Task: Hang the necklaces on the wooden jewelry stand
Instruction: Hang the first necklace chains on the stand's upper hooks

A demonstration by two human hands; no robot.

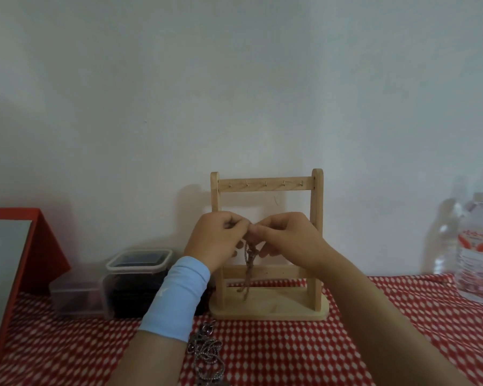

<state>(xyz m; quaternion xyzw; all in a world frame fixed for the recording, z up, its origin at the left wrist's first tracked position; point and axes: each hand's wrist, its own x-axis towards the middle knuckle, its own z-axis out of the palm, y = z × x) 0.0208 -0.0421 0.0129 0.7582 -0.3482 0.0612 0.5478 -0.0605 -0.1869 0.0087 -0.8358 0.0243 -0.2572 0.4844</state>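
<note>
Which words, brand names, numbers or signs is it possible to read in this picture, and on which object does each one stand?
No text here can be quoted.
Label of the water bottle: red and white print, too blurred to read.
On the wooden jewelry stand: no writing shows.
On the lidded plastic container: no writing shows.
</note>
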